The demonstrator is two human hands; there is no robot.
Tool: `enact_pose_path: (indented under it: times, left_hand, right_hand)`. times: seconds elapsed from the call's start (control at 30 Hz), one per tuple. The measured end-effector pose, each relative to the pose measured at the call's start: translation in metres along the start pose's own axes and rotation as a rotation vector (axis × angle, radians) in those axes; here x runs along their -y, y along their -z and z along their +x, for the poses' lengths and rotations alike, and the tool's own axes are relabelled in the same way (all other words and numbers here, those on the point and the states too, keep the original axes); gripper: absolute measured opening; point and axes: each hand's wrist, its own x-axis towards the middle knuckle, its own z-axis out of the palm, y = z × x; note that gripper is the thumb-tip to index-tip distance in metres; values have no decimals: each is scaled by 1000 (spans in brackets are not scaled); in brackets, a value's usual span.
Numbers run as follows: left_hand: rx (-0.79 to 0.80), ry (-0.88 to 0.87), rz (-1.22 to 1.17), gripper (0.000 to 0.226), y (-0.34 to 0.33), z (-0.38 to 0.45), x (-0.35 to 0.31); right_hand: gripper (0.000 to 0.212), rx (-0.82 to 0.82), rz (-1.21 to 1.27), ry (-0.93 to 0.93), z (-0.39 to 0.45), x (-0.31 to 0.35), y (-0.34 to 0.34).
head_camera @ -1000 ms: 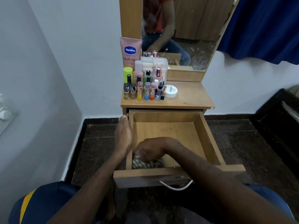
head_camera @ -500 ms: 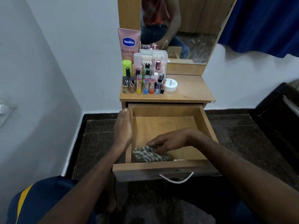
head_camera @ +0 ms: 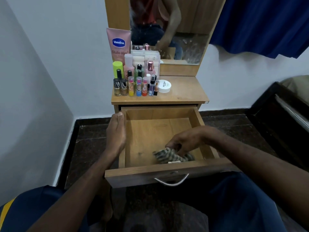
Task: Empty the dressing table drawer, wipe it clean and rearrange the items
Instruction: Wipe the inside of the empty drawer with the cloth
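Note:
The wooden drawer [head_camera: 197, 118] of the dressing table is pulled out and holds only a striped cloth [head_camera: 168, 156], bunched near its front right. My right hand [head_camera: 185, 141] pinches the cloth from above with its fingertips. My left hand [head_camera: 117, 133] lies flat along the drawer's left wall, fingers pointing away from me. The cosmetics stand on the tabletop [head_camera: 187, 92]: a pink Vaseline tube [head_camera: 118, 43], several small bottles [head_camera: 137, 84] in rows, and a white round jar [head_camera: 164, 86].
A mirror [head_camera: 175, 27] rises behind the tabletop and reflects a person. White walls close in at left and behind. A dark wooden piece of furniture [head_camera: 280, 118] stands at right on the dark stone floor [head_camera: 87, 144]. A blue curtain [head_camera: 267, 22] hangs top right.
My right hand has carried the cloth from the drawer's front left corner across to the front right, shifting from a flat press to a fingertip pinch. My left hand stayed on the left wall.

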Motion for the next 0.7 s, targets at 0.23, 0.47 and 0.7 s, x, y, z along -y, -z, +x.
enact_pose_path:
  times: [0.23, 0.47, 0.7]
  left_hand:
    - [-4, 24, -41, 43, 0, -2, -4]
    - [-13, 117, -140, 60, 0, 0, -6]
    - [-47, 277, -365, 81, 5, -2, -11]
  right_hand:
    - [42, -55, -199, -89, -43, -32, 4]
    - [21, -229, -53, 106, -33, -28, -25]
    - [28, -600, 383, 227, 1, 2, -40]
